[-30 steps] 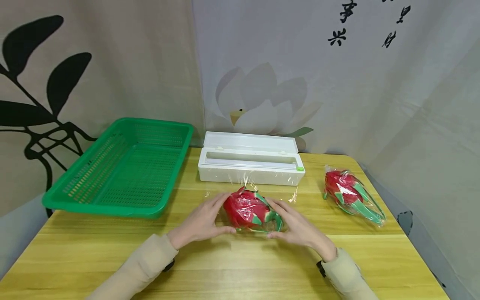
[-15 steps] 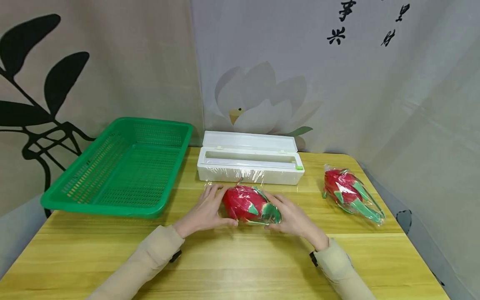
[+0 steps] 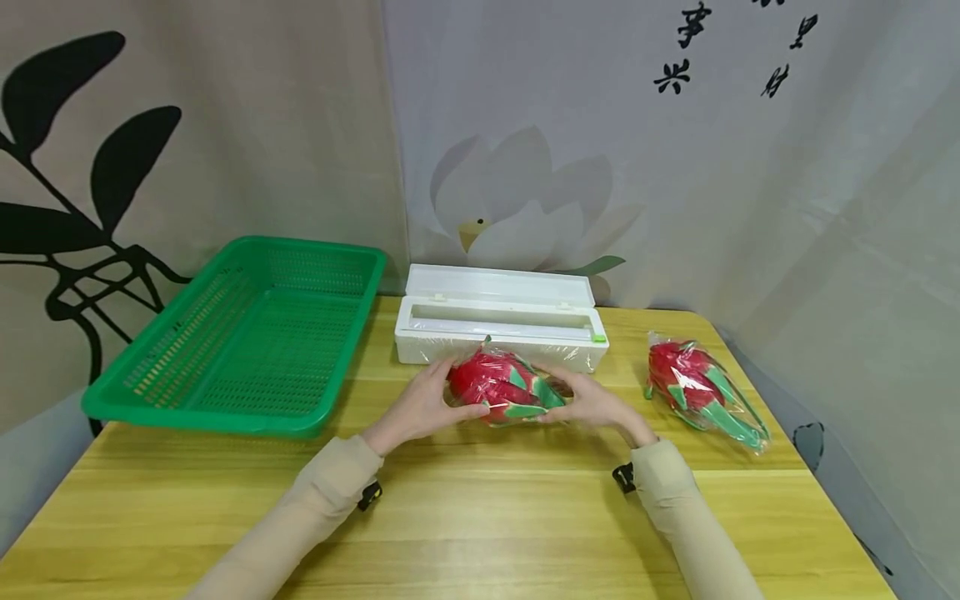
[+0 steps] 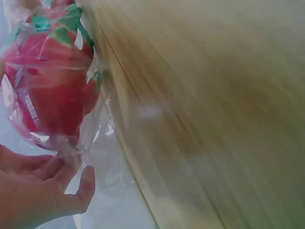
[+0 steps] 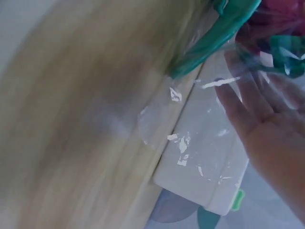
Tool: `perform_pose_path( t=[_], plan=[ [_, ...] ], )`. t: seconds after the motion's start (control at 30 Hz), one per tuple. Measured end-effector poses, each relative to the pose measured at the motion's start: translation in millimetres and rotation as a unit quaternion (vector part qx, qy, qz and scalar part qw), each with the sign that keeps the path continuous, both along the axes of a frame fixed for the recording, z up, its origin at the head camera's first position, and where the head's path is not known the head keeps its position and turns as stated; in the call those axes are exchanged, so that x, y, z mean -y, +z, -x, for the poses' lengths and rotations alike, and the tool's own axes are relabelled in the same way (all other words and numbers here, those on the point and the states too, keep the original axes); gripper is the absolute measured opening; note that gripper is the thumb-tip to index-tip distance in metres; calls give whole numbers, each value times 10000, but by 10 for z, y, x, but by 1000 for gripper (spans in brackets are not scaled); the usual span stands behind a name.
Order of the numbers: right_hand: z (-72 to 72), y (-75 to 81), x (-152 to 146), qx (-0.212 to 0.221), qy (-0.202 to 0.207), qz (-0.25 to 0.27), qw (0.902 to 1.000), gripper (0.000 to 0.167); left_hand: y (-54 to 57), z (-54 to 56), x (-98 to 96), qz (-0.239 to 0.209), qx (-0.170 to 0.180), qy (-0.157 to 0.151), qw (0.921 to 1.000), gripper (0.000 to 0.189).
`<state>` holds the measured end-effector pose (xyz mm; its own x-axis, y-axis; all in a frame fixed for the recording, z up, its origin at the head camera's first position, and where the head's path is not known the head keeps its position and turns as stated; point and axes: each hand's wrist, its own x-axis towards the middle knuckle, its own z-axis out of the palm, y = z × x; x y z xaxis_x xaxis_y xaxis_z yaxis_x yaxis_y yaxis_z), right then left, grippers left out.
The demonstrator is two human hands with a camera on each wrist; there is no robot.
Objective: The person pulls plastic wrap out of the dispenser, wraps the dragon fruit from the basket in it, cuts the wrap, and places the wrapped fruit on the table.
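A red dragon fruit (image 3: 504,385) with green leaf tips lies sideways between the two hands, wrapped in clear cling film. My left hand (image 3: 423,404) grips its left end; in the left wrist view the fingers and thumb are at the gathered film below the fruit (image 4: 57,90). Opposite it, my right hand (image 3: 588,402) holds the leafy end, thumb in front and fingers behind. Loose film (image 5: 183,138) stretches past the right fingers in the right wrist view. Just behind the fruit stands a white cling film box (image 3: 495,348), its lid raised.
A second film-wrapped dragon fruit (image 3: 693,379) rests at the right of the wooden table (image 3: 495,533). On the left stands a green plastic basket (image 3: 322,408). A printed curtain (image 3: 300,125) hangs behind the table.
Both hands have carried the dragon fruit away from the person, up close to the white box. The fruit has turned over, and the film that stood up behind it now lies closer round it.
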<state>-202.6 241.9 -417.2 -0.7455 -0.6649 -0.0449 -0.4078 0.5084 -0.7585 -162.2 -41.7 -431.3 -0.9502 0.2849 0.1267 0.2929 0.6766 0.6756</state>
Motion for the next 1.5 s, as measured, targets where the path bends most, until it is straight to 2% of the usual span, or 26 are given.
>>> perform_pose_path(
  t=[0.13, 0.23, 0.5, 0.63, 0.8, 0.97, 1.27, 1.5],
  plan=[
    [82, -13, -27, 546, -61, 268, 9981, 66, 15, 44, -22, -174, 228, 173, 9994, 89],
    [126, -21, -46, 858, -158, 276, 9958, 57, 28, 59, -36, -201, 412, 333, 9984, 86],
    [172, -53, -105, 1282, -226, 382, 9908, 60, 49, 73, -60, -227, 539, 444, 9973, 85],
    [172, -47, -126, 1237, -161, 383, 9915, 65, 55, 61, -75, -132, 593, 553, 9966, 88],
    [218, -38, -154, 1030, -67, 366, 9940, 65, 70, 47, -109, 36, 495, 665, 9965, 89],
    [254, -23, -167, 1085, -38, 317, 9936, 64, 90, 34, -136, 161, 470, 770, 9958, 85],
    [303, -22, -205, 1091, -51, 165, 9939, 67, 134, 12, -180, 606, 126, 863, 9943, 86],
    [200, -116, -210, 1098, -383, 251, 9929, 66, 154, -37, -210, 534, 412, 912, 9935, 90]
  ],
)
